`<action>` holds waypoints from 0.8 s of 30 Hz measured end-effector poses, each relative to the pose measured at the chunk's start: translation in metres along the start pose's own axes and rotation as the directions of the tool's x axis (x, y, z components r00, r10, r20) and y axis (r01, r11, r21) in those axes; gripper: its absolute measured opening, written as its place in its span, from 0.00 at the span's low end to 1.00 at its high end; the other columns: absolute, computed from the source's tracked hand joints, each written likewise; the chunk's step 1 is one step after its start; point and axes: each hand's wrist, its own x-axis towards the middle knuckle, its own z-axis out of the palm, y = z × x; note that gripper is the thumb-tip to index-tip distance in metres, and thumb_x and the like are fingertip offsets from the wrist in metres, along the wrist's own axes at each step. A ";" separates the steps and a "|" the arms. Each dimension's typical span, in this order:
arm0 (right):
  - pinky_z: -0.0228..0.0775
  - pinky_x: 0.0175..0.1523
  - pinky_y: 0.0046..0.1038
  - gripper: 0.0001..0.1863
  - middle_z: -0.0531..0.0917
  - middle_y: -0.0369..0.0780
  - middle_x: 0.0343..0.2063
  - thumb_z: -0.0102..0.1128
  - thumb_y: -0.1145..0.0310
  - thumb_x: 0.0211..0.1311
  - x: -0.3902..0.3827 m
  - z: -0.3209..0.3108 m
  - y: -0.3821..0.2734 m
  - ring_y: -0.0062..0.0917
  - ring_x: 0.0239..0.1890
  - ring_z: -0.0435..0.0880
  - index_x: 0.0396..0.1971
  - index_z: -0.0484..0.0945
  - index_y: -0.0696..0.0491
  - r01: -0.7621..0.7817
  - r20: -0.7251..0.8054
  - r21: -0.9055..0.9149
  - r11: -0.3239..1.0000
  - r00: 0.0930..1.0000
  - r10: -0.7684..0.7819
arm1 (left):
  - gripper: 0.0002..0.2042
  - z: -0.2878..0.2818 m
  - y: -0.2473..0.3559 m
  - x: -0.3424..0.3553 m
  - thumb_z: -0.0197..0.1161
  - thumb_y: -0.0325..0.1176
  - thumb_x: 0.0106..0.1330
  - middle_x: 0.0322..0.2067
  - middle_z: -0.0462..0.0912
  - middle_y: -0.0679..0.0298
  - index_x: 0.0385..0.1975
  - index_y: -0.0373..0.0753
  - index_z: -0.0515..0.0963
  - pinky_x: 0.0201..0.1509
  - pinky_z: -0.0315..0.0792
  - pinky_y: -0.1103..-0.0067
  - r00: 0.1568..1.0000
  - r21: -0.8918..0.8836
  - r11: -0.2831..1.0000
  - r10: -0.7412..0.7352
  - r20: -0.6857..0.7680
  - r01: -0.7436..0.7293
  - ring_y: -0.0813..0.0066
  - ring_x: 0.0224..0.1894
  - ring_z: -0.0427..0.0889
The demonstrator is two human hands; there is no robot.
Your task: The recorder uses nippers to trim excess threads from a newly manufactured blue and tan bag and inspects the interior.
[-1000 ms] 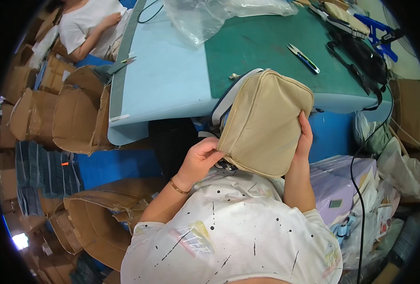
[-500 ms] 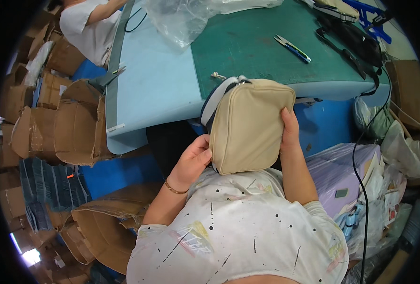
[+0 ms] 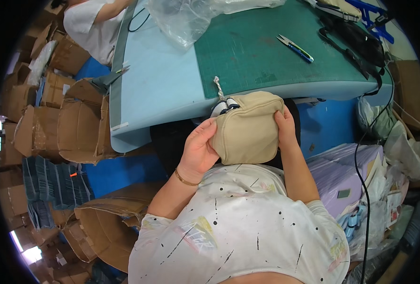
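A beige fabric bag with piped edges is held in front of my chest, just off the near edge of the table. My left hand grips its left side, thumb on the face and fingers behind. On the opposite side my right hand closes around the edge, thumb in front. At the bag's upper left a navy-and-white strap is bunched up. A twisted white cord sticks out above it toward the table. The back of the bag is hidden from me.
Thread snips lie on the green cutting mat. Clear plastic and a black strapped bag rest farther back. Scissors sit at the table's left edge. Cardboard boxes crowd the left; a wrapped purple item stands right. Another person works far left.
The bag has tilted, so its face looks shorter, and its top has dropped toward me. My left hand has moved up its side. The cord now stands more upright.
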 end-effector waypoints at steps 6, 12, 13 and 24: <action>0.67 0.52 0.24 0.19 0.77 0.37 0.45 0.60 0.66 0.61 0.002 -0.001 0.002 0.20 0.45 0.75 0.49 0.70 0.57 0.021 -0.077 -0.254 0.967 0.996 -0.042 | 0.21 0.007 -0.001 0.002 0.51 0.26 0.67 0.55 0.71 0.54 0.59 0.27 0.61 0.62 0.65 0.71 0.983 0.225 0.972 0.021 0.184 -0.063 0.68 0.58 0.71; 0.64 0.54 0.30 0.22 0.75 0.44 0.47 0.64 0.71 0.53 -0.008 0.039 -0.063 0.35 0.50 0.73 0.50 0.72 0.55 0.491 0.220 -0.826 0.277 0.733 -0.643 | 0.20 0.022 0.004 -0.006 0.60 0.21 0.61 0.48 0.75 0.62 0.53 0.32 0.67 0.57 0.68 0.77 0.993 0.460 0.884 0.040 0.111 -0.087 0.77 0.50 0.74; 0.64 0.55 0.30 0.23 0.75 0.44 0.49 0.64 0.71 0.52 -0.006 0.046 -0.076 0.36 0.51 0.73 0.50 0.73 0.55 0.557 0.375 -0.812 0.176 0.727 -0.575 | 0.20 0.025 0.007 -0.007 0.60 0.21 0.61 0.48 0.75 0.62 0.53 0.32 0.67 0.57 0.68 0.77 0.992 0.462 0.882 0.040 0.118 -0.090 0.77 0.50 0.74; 0.69 0.51 0.25 0.19 0.75 0.43 0.46 0.53 0.71 0.65 -0.007 0.107 -0.040 0.26 0.47 0.76 0.55 0.69 0.56 0.294 0.476 -0.452 0.843 0.878 -0.051 | 0.09 0.111 0.079 -0.006 0.66 0.29 0.56 0.30 0.75 0.67 0.31 0.34 0.73 0.36 0.67 0.83 0.962 0.911 0.345 0.224 0.154 -0.227 0.84 0.33 0.70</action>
